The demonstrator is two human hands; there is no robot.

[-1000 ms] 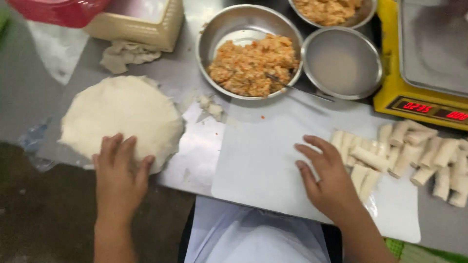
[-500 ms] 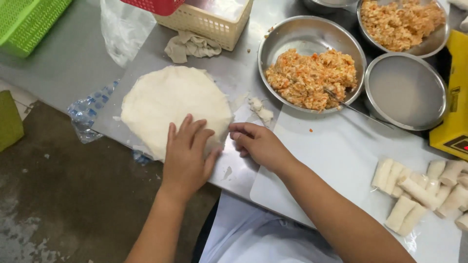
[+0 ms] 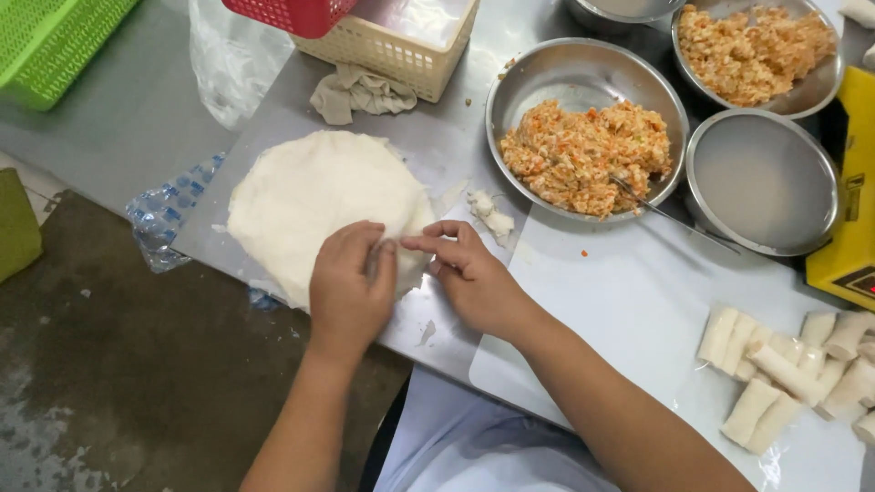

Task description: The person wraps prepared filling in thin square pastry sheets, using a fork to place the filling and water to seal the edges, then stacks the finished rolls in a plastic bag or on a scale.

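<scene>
A round stack of pale wrappers (image 3: 310, 196) lies on the steel table (image 3: 428, 155) at the left. My left hand (image 3: 351, 292) rests on its near right edge, fingers curled and pinching the rim of the top sheet. My right hand (image 3: 469, 273) touches the same edge from the right, thumb and forefinger nipping the wrapper. A steel bowl (image 3: 547, 82) of orange-flecked filling (image 3: 583, 155) with a spoon (image 3: 670, 219) in it stands behind my right hand.
A white cutting board (image 3: 629, 310) lies at the right, with several rolled spring rolls (image 3: 793, 374) on its far right. An empty steel bowl (image 3: 761, 182), a second filling bowl (image 3: 756, 50), a yellow scale (image 3: 852, 246), a cream basket (image 3: 401, 46), a crumpled cloth (image 3: 360, 91) and dough scraps (image 3: 492, 214) surround them.
My right hand has moved left from the cutting board to the wrapper stack's edge. Both hands now pinch that edge. The view has shifted left.
</scene>
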